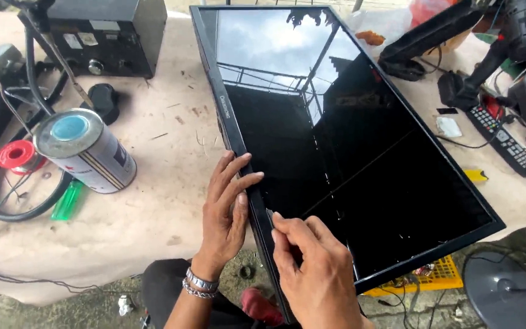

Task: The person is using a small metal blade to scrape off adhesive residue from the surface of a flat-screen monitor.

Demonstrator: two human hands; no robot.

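The flat-screen television point(360, 140) is lying face up on the workbench point(153, 201), overhanging its near edge. The left hand point(226, 213) is pressing open on the left bezel; the right hand point(315, 268) is pinching a thin pry tool point(270, 212) into the seam. Working it in shallowly and steadily looks safest for the panel.

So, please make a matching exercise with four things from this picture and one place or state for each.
Things:
1. flat screen
2. metal can
3. remote control
4. left hand

Places or states:
A. lies on its side, left of the screen
B. rests flat on the screen's black frame
C. lies face up on the table, reflecting the sky
D. lies beyond the screen's right edge, buttons up

Pairs: 1-C, 2-A, 3-D, 4-B
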